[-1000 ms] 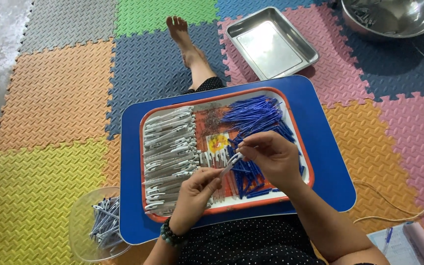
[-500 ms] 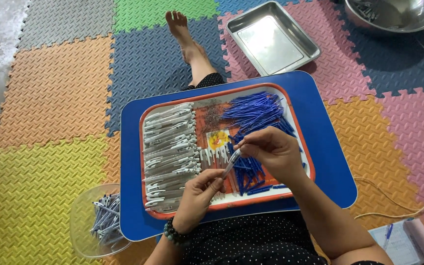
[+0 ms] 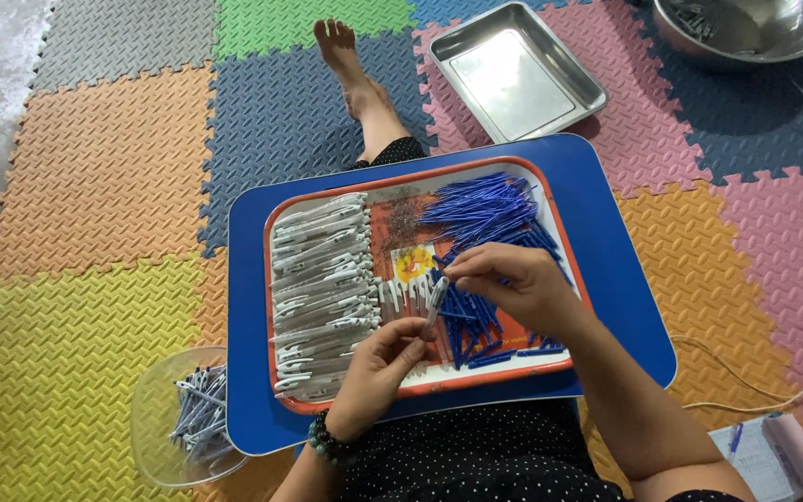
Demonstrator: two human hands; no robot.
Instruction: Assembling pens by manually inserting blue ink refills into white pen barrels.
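An orange-rimmed tray [image 3: 564,244] rests on a larger blue tray [image 3: 625,288] across my lap. Rows of white pen barrels [image 3: 320,279] fill its left side; a heap of blue refills [image 3: 487,212] fills the right. My left hand [image 3: 378,372] pinches the lower end of a clear pen barrel [image 3: 436,302] over the tray's middle. My right hand [image 3: 513,284] holds the barrel's upper end with fingertips closed, above the blue refills. A bead bracelet circles my left wrist.
A clear plastic bowl [image 3: 155,418] of assembled pens sits at the lower left. A steel tray [image 3: 516,70] and a steel bowl [image 3: 745,33] lie on the coloured foam mats beyond. My bare foot [image 3: 346,56] stretches forward. Papers and a white cord lie at the right.
Both hands stayed over the tray's middle. The clear barrel has tilted more upright between them, and my fingers have closed in on its two ends.
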